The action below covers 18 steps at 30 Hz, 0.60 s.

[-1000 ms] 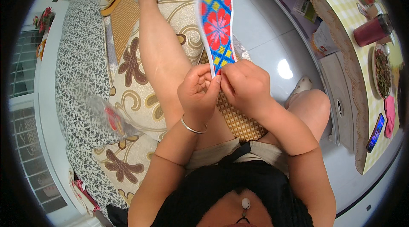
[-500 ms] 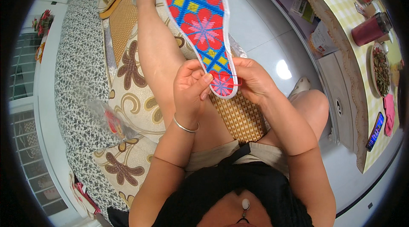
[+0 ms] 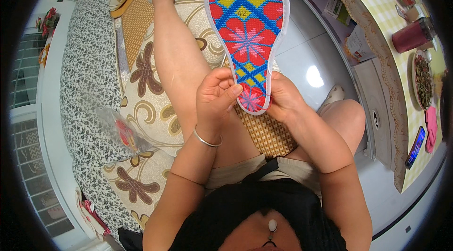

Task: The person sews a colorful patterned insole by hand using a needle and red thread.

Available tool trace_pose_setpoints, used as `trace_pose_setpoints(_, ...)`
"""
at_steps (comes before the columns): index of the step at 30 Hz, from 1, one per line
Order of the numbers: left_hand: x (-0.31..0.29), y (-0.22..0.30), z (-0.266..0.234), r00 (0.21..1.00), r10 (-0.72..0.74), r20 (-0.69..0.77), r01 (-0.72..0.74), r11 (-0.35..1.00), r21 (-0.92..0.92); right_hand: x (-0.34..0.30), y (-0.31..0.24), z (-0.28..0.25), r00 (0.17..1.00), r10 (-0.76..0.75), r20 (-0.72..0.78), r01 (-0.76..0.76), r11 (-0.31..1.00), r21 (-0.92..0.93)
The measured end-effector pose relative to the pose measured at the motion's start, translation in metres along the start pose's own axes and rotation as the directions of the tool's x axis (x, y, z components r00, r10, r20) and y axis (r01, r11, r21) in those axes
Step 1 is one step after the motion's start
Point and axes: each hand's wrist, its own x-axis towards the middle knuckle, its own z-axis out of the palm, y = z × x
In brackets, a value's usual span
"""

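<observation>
An embroidered insole (image 3: pixel 247 39), red, pink, blue and yellow with a white rim, is held up over my lap, its narrow heel end toward me. My left hand (image 3: pixel 218 93) pinches the left edge near the heel between thumb and fingers. On the opposite edge, my right hand (image 3: pixel 284 98) grips the insole, its fingertips partly hidden behind it. A short strand of red thread (image 3: pixel 269 102) shows at the edge beside my right hand. Whether a needle is there cannot be made out.
A sofa seat with a floral cushion cover (image 3: pixel 146 114) lies under my leg, with a clear plastic bag (image 3: pixel 123 133) on it. At right, a checked-cloth table (image 3: pixel 377 13) bears a dark red cup (image 3: pixel 410 39), a plate of food (image 3: pixel 421 79), a phone (image 3: pixel 415 147) and a pink cloth (image 3: pixel 430 128).
The insole has shifted right and slightly toward me, and its face is turned more squarely to view. Both hands moved slightly with it, still gripping its edges. Less red thread shows by the right hand.
</observation>
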Motion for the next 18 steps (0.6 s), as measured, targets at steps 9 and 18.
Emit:
trace_pose_setpoints(9,0.002,-0.005,-0.002,0.999,-0.019,-0.035,0.017,0.998,-0.059,0.014,-0.018,-0.008,0.991,-0.135,0.005,0.128,0.949,0.288)
trace_pose_setpoints(18,0.009,0.010,-0.027,0.990,-0.058,0.125,0.124,0.766,-0.631,-0.027,-0.148,-0.054,0.571,-0.810,-0.137,0.821,0.566,0.076)
